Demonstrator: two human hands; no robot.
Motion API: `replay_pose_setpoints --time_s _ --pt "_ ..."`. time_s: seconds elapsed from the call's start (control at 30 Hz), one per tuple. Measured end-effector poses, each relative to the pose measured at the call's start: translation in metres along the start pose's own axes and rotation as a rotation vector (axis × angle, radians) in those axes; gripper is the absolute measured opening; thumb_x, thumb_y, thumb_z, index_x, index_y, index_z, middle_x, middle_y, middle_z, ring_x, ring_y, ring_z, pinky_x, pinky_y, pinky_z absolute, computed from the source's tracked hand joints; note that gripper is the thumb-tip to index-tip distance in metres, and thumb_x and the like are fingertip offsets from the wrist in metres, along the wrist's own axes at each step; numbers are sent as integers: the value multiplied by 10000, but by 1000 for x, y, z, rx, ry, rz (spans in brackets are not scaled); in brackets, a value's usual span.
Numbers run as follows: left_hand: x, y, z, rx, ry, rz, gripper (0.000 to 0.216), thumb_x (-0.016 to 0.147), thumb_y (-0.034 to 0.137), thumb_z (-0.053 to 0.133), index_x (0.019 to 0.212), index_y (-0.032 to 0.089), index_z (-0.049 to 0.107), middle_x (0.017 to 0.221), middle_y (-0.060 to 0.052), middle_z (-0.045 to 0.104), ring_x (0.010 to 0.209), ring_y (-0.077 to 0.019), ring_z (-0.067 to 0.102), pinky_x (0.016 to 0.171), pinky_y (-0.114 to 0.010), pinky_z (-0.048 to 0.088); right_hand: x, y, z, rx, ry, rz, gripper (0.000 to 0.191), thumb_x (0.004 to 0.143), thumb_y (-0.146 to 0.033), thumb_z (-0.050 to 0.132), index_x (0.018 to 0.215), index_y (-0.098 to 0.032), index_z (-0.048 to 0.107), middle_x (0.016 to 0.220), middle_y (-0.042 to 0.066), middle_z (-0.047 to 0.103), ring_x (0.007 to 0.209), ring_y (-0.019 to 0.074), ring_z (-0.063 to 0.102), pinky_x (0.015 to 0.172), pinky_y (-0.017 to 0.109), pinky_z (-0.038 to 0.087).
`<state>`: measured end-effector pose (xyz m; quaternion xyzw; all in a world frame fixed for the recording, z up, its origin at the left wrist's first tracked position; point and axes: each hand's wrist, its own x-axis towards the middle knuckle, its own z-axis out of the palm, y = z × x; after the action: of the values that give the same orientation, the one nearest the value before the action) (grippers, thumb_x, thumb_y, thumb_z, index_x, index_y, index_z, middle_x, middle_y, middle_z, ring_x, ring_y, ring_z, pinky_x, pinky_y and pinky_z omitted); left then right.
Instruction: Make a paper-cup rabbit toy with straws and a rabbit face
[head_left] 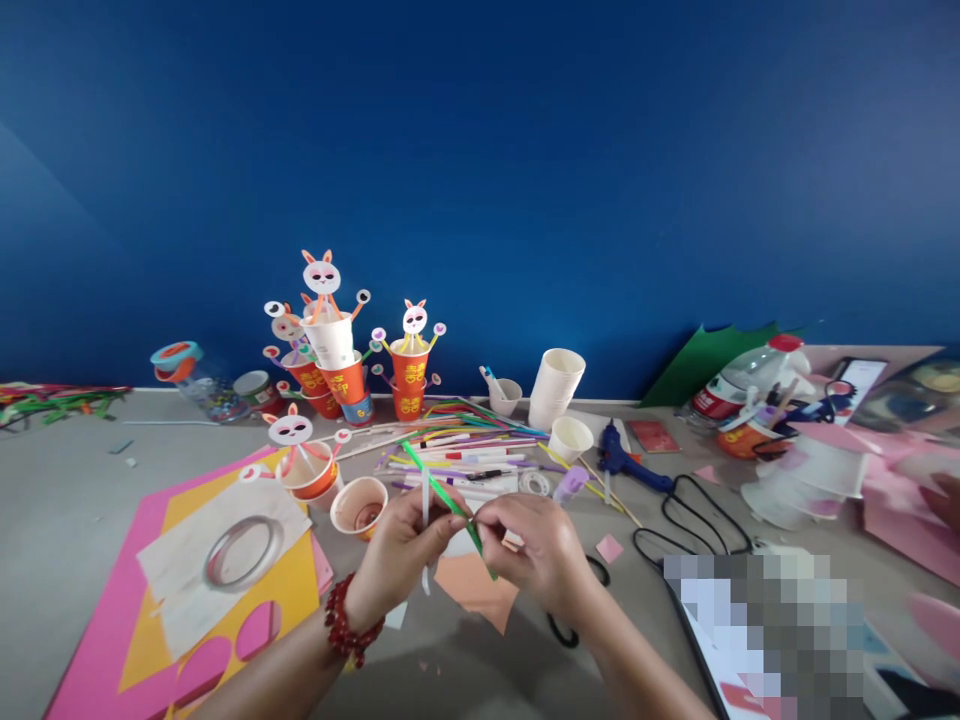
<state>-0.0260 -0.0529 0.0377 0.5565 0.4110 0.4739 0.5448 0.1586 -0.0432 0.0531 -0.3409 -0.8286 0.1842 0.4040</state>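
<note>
Since L hand point(405, 545) & R hand point(536, 540) pinch green strip point(441, 488) close tog., its middle's prob. steadied; white strip point(426, 503) apparently tucked in L hand.

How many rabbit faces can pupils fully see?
3: one rabbit face above the tall cup stack, another above the red cup beside it, a third by the yellow paper. At least one more is partly hidden.

Paper point(478, 592) is looking matt at six o'clock; a plastic bottle point(744, 377) is gleaming at three, tape point(214, 562) at eight.
</note>
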Motion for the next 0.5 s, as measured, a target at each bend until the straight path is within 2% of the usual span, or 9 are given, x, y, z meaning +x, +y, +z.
replay_pose_setpoints --time_s 0.13,0.3,0.4,0.5 --pt "0 -1 -1 42 28 12 232 841 375 678 792 149 654 577 43 471 486 -58 334 461 -182 280 -1 0 -2 -19 -60 -24 123 814 -107 535 742 -199 574 644 -20 611 594 113 541 610 224 346" --pt "0 -2 -2 130 31 50 191 830 330 695 759 154 666 667 0 569 622 -106 460 580 -208 368 -1 0 1 -91 -29 -69 145 780 -80 541 693 -195 555 610 -23 600 569 111 533 591 227 335" --pt "0 -1 -2 129 24 40 218 846 357 675 772 152 663 659 5 550 598 -96 434 549 -205 343 -1 2 4 -100 -7 -113 153 747 -64 525 670 -196 538 581 -28 568 547 109 501 576 229 328" --pt "-1 1 -1 42 -4 8 234 853 383 664 811 153 650 607 40 480 506 -62 350 471 -189 281 -1 2 6 -32 30 -57 148 727 -66 515 661 -197 530 571 -38 534 534 101 469 561 221 322"
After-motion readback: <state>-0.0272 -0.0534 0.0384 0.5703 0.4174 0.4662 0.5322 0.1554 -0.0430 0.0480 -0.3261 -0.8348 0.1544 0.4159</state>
